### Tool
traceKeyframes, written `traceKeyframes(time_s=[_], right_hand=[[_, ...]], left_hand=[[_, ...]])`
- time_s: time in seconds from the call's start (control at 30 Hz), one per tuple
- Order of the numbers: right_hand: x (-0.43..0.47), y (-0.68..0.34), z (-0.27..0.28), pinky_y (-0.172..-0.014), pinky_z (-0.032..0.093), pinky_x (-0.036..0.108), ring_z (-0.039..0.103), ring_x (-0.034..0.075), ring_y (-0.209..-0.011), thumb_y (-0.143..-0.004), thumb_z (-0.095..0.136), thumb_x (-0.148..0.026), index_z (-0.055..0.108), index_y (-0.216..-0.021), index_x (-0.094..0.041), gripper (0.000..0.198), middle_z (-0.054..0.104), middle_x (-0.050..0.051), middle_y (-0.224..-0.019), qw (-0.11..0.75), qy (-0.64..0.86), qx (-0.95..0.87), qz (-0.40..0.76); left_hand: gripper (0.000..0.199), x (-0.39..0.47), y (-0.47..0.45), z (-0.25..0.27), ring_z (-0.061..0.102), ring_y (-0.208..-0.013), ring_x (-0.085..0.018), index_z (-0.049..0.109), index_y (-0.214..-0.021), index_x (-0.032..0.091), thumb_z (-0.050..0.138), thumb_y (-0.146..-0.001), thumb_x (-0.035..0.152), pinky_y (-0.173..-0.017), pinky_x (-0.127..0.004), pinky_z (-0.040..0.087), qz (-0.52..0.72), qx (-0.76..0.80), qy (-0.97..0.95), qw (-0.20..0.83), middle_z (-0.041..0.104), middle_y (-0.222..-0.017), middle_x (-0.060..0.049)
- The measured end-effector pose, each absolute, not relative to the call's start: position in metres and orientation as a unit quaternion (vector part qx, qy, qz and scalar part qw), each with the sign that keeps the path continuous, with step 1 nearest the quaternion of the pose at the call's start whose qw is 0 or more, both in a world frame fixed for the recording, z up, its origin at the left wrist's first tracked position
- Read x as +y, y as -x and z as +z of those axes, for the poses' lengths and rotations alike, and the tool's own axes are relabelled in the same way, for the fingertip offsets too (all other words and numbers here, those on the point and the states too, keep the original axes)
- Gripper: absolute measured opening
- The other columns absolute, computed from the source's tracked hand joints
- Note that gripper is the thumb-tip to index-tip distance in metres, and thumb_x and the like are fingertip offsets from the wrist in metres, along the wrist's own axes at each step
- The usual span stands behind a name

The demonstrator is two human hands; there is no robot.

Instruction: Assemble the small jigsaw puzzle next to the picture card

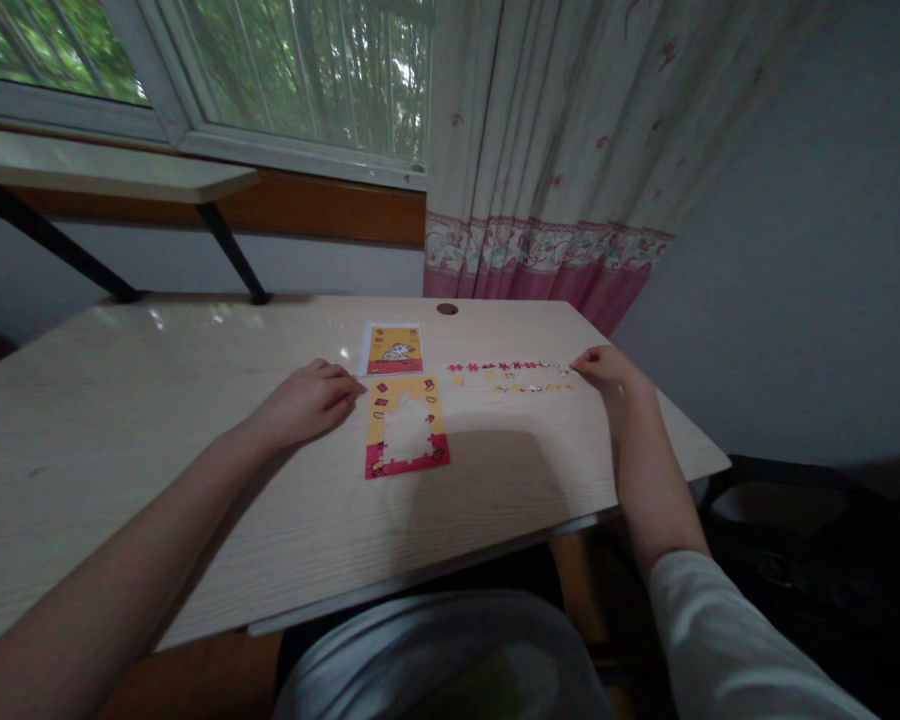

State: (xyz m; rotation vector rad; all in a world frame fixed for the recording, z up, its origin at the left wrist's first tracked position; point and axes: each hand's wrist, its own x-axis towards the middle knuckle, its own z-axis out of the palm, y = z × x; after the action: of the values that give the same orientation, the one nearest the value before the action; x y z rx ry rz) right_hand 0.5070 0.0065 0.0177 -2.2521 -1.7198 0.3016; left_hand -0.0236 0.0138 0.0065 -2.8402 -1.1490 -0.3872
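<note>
A partly assembled jigsaw puzzle (pixel 436 400) lies on the table, a yellow and pink border around an unfilled middle. Just beyond it is a reference picture (pixel 394 345) with a white cartoon animal. My left hand (pixel 319 402) rests beside the puzzle's left edge, fingers curled in and the fingertips close to its upper corner. On the right, loose pieces form rows: pink pieces (pixel 495 367) at the back, yellow and white pieces (pixel 534 388) nearer me. At the right end of these rows, my right hand (pixel 604 365) pinches at a small piece, mostly hidden by the fingertips.
The pale wooden table (pixel 285 540) has a round cable hole (pixel 447 309) at its back edge. A raised shelf (pixel 112 165) on dark brackets stands at the back left. Behind are a window and a patterned curtain (pixel 540 150). A dark chair (pixel 787 520) is at the right.
</note>
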Motion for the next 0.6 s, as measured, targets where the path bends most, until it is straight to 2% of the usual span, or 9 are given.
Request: traceKeyframes(time_s=[0.17, 0.3, 0.43, 0.6], right_hand=[[0.004, -0.500, 0.027, -0.057, 0.044, 0.021, 0.061, 0.014, -0.065, -0.071, 0.064, -0.024, 0.075, -0.081, -0.013, 0.018, 0.072, 0.005, -0.073, 0.134, 0.755, -0.623, 0.152], [0.003, -0.493, 0.036, -0.066, 0.048, 0.022, 0.065, 0.016, -0.073, -0.071, 0.066, -0.021, 0.077, -0.084, -0.018, 0.018, 0.075, 0.004, -0.081, 0.073, 0.724, -0.657, 0.197], [0.003, -0.487, 0.041, -0.068, 0.049, 0.023, 0.066, 0.016, -0.075, -0.071, 0.065, -0.019, 0.078, -0.090, -0.021, 0.023, 0.076, 0.002, -0.086, 0.019, 0.710, -0.676, 0.197], [0.002, -0.481, 0.040, -0.072, 0.050, 0.023, 0.066, 0.016, -0.077, -0.069, 0.065, -0.014, 0.077, -0.093, -0.022, 0.028, 0.076, 0.002, -0.091, 0.003, 0.718, -0.671, 0.182]], left_hand=[[0.037, 0.013, 0.023, 0.008, 0.056, -0.092, -0.026, 0.071, -0.104, 0.015, 0.042, -0.086, 0.030, -0.084, -0.037, 0.042, -0.123, -0.373, 0.920, 0.021, 0.067, -0.094, -0.012], [0.037, 0.012, 0.021, 0.009, 0.056, -0.091, -0.025, 0.072, -0.103, 0.016, 0.042, -0.086, 0.030, -0.083, -0.037, 0.042, -0.118, -0.378, 0.918, 0.017, 0.068, -0.093, -0.011], [0.037, 0.013, 0.021, 0.008, 0.056, -0.090, -0.025, 0.072, -0.102, 0.018, 0.042, -0.086, 0.031, -0.083, -0.037, 0.042, -0.114, -0.380, 0.918, 0.015, 0.068, -0.093, -0.010], [0.037, 0.014, 0.022, 0.006, 0.056, -0.090, -0.026, 0.072, -0.101, 0.018, 0.042, -0.085, 0.032, -0.083, -0.038, 0.042, -0.122, -0.378, 0.918, 0.011, 0.068, -0.092, -0.011]])
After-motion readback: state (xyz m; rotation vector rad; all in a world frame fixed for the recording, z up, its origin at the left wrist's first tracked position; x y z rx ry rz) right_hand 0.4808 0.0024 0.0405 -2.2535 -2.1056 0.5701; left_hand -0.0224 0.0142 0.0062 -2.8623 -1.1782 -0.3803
